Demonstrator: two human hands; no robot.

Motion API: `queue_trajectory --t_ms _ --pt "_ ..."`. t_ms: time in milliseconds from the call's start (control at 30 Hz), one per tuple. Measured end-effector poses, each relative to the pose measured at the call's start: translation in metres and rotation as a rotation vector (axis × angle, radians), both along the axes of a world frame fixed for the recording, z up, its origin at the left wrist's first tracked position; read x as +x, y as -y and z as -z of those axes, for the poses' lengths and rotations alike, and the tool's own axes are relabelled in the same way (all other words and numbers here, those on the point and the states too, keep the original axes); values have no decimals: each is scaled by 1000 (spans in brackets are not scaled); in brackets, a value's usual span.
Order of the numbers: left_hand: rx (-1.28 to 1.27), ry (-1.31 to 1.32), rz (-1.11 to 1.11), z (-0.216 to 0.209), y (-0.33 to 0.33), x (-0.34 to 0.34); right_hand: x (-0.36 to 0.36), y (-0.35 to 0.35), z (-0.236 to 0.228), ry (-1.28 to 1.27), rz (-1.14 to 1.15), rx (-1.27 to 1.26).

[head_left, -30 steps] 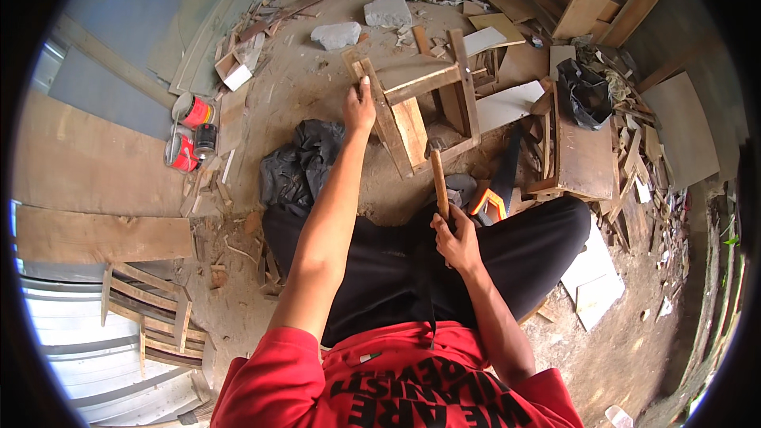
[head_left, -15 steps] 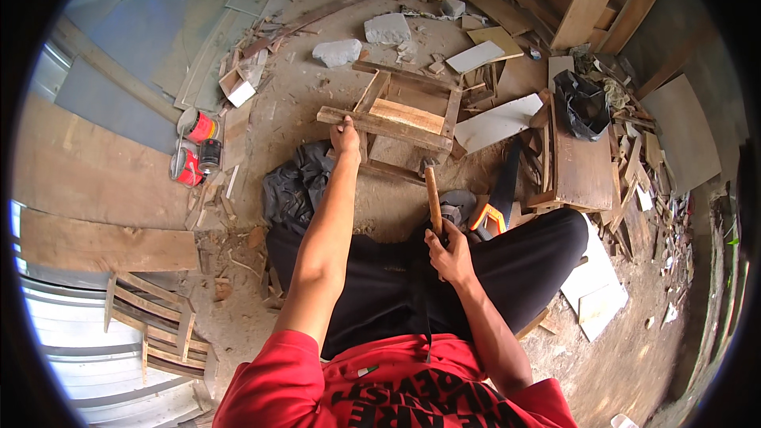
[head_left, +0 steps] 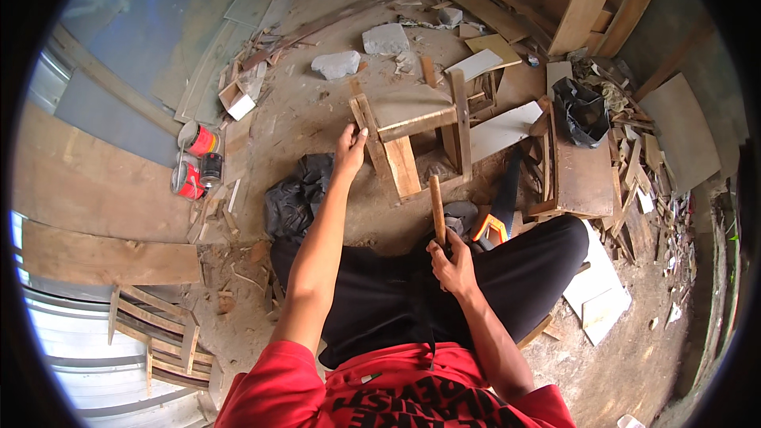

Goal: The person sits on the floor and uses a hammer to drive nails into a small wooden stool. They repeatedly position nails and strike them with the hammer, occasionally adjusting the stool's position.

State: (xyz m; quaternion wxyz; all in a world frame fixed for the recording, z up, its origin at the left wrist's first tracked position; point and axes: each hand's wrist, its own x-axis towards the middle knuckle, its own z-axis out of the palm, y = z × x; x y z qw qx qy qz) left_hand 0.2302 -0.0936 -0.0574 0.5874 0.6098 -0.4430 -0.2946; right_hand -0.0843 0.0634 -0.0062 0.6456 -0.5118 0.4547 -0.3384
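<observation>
A small wooden stool frame (head_left: 422,124) with legs and crossbars stands tilted on the dirt floor in front of me. My left hand (head_left: 349,147) is closed around its left upright, thumb pointing up. A pale, fresher-looking board (head_left: 403,166) is set between the frame's darker bars. In my right hand (head_left: 453,261), held low over my lap, is a hammer (head_left: 437,210) gripped by its wooden handle. The handle points up toward the frame, and the hammer's head is hard to make out against the wood behind it.
An orange-handled saw (head_left: 493,228) lies by my right knee, beside a wooden box (head_left: 583,174) with a black plastic bag (head_left: 581,111) on top. Paint cans (head_left: 190,178) stand at left. Concrete chunks (head_left: 386,39) lie beyond the frame; wood scraps (head_left: 638,166) pile up at right.
My left hand has turned and tipped the stool frame, so its long bar no longer lies across the front. The hammer has dropped slightly toward me in my right hand.
</observation>
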Motion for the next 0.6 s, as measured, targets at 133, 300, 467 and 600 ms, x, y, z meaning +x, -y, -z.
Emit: queue_trajectory --t_ms 133,300,467,600 --pt "118 194 -12 39 -32 38 5 -7 -22 -21 -79 33" --pt "240 194 80 26 -62 20 -13 -4 -39 -114 -175 -121" --pt "51 140 -117 64 -88 57 8 18 -85 -30 -407 89" --pt "-90 -100 78 9 -67 19 6 57 -105 -55 -442 85"
